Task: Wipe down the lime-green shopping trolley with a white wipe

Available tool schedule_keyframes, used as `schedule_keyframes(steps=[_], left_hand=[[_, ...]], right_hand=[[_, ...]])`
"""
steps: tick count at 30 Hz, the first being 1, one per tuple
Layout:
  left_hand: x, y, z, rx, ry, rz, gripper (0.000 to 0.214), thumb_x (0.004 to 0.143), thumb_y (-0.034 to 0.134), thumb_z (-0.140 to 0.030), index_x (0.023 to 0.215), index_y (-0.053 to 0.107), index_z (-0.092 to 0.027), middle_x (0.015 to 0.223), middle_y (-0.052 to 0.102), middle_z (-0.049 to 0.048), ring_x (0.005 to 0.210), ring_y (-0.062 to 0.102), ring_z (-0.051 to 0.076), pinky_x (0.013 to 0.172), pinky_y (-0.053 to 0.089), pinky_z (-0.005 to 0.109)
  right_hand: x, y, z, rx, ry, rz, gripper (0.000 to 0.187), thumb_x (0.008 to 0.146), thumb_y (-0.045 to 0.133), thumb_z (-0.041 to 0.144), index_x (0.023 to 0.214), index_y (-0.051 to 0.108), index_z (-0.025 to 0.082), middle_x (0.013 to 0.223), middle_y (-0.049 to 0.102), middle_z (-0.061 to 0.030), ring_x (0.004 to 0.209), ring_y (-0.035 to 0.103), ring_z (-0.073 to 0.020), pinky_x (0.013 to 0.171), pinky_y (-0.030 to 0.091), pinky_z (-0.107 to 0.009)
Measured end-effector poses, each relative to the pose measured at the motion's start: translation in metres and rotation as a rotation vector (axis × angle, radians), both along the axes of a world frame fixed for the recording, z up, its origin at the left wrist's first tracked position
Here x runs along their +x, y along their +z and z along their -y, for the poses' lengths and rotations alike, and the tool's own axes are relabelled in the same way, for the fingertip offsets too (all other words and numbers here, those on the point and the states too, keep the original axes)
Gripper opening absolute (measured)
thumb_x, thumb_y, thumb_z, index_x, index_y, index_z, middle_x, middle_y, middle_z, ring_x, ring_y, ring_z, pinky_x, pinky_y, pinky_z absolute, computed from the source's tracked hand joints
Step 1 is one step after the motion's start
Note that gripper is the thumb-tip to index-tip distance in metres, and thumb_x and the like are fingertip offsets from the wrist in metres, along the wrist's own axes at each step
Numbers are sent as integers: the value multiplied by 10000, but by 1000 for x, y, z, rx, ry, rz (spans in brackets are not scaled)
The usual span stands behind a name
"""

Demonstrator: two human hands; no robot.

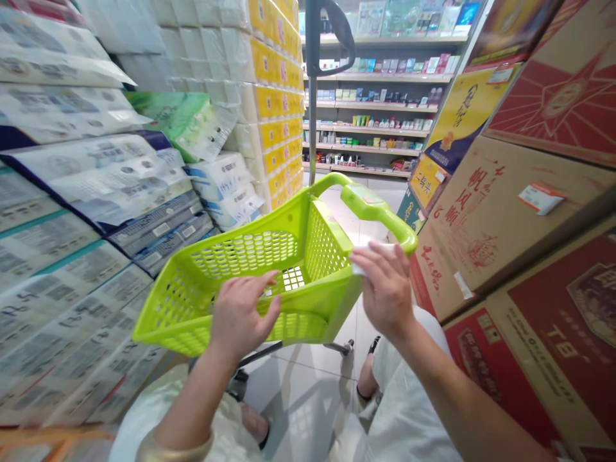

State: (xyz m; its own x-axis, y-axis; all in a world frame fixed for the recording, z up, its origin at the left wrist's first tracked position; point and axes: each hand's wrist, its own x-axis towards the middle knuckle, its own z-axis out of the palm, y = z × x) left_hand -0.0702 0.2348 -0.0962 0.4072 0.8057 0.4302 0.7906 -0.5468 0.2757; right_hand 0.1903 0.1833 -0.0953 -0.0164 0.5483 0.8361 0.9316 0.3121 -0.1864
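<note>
A lime-green plastic shopping cart (317, 308) with perforated sides stands in front of me, its basket holding no visible goods. My right hand (387, 289) presses a white tissue or cloth (360, 260) against the cart's top edge, near the base of the curved handle (407, 234). The fingers lie over the cloth and partly cover it. My left hand (245, 314) is at the near side rim, thumb apart from the fingers, with nothing seen in it. Whether its fingertips touch the rim, I cannot tell.
Stacked paper packs (96, 173) line the left, with a tall pile of yellow-and-white packs (276, 102) behind. Cardboard cartons (520, 212) rise close on the right. A grey pole (312, 128) stands up behind the cart. Beyond are shelves of small goods (380, 96).
</note>
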Motion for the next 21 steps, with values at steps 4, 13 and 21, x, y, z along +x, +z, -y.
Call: schedule_keyframes(steps=[4,13,21], left_hand=[[69,8,17,-77,-203,157,502,858,505,-305,1345,493,-182,1240,668,104,1155,593,253,1027,419,414],[102,-2,23,-82,-116,185,262,838,541,-312,1071,586,-201,991,675,81,970,613,257,896,441,408],[95,-4,30,-29,-57,225,210,814,530,-286,1005,586,-221,922,683,49,910,603,242,958,390,420]], right_hand=[[-11,-2,2,-24,48,51,329,934,474,98,1140,664,271,1183,735,12,1229,595,-187,1233,147,-404],[0,1,-1,-4,29,12,296,942,455,115,1113,666,233,1170,736,-15,1258,572,-205,1212,227,-412],[14,11,5,102,-116,-122,245,961,467,159,1060,672,249,1126,747,-26,1202,611,-224,1191,241,-460]])
